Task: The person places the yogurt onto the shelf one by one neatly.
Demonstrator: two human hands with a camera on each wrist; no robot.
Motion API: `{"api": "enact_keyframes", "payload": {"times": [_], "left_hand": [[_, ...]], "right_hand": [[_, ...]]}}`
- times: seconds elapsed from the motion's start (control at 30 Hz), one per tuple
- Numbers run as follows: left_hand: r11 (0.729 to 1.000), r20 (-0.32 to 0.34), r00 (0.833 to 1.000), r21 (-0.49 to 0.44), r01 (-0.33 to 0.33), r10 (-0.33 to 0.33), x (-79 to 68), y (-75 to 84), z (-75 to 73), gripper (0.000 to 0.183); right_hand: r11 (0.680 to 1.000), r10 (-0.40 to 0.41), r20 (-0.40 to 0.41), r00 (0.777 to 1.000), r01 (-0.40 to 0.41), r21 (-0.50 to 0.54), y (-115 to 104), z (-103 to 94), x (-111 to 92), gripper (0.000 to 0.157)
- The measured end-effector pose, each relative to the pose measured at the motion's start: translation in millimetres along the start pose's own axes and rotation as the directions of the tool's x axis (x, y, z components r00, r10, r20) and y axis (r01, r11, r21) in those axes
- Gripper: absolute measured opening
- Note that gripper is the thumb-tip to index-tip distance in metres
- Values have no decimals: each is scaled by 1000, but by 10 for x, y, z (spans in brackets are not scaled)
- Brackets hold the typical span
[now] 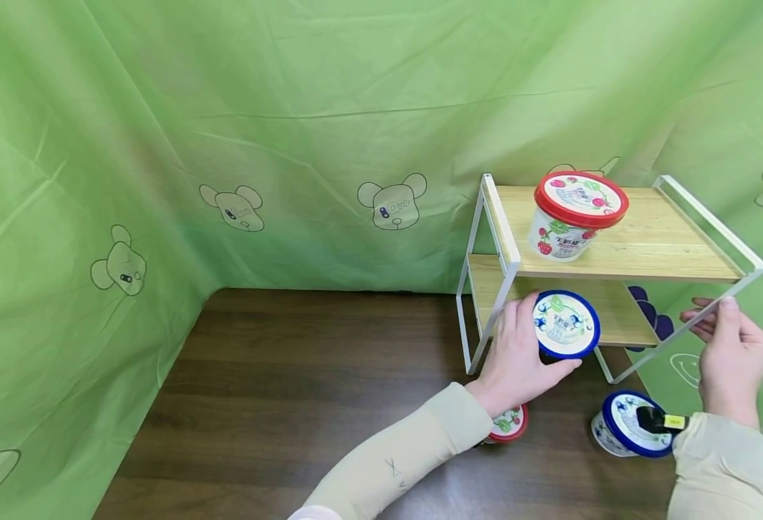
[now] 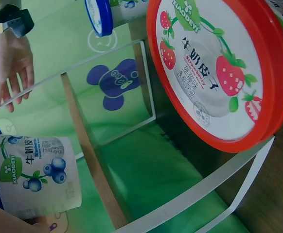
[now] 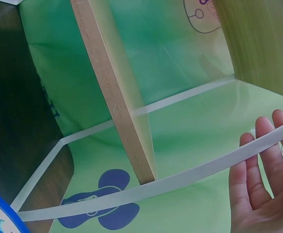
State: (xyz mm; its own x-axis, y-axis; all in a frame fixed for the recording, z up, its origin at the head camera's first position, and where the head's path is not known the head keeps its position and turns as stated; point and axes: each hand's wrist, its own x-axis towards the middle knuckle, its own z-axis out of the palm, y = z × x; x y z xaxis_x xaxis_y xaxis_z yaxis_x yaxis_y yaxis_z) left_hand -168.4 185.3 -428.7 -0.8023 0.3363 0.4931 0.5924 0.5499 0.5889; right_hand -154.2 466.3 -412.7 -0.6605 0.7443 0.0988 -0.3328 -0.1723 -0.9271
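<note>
My left hand grips a white tub with a blue lid and blueberry print, fingers at one side and thumb at the other. It holds the tub in front of the lower wooden shelf of a white-framed rack. The right hand is at the rack's right front bar, its fingers fairly straight beside the bar. On the upper shelf stands a red-lidded strawberry tub. Whether the held tub touches the lower shelf is hidden.
Below my left forearm another red-lidded tub stands on the dark wooden table, partly covered. A second blue-lidded tub is in front of the rack, near the right wrist. Green printed cloth hangs behind and at the sides.
</note>
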Motion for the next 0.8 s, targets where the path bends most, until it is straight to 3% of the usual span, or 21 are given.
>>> {"api": "enact_keyframes", "payload": {"times": [0.23,0.4,0.5,0.63,0.8], "left_hand": [[998,-45,997,9,60,-59,160,28,90,105],[996,-68,996,62,65,-61,272,56,114,111],[993,-80,993,75,93,-87,292,56,134,112],[990,-99,986,24,139,-136,289,26,175,106],[990,-131,983,40,138,-132,289,-14,203,102]], "right_hand": [[1000,-4,9,1000,4,16,-42,20,-34,30],[1000,-15,17,1000,15,28,-67,41,-68,30],[999,-21,21,1000,20,34,-61,46,-71,30],[999,-14,18,1000,13,42,-43,41,-61,30],[999,-7,8,1000,6,36,-19,36,-33,30]]}}
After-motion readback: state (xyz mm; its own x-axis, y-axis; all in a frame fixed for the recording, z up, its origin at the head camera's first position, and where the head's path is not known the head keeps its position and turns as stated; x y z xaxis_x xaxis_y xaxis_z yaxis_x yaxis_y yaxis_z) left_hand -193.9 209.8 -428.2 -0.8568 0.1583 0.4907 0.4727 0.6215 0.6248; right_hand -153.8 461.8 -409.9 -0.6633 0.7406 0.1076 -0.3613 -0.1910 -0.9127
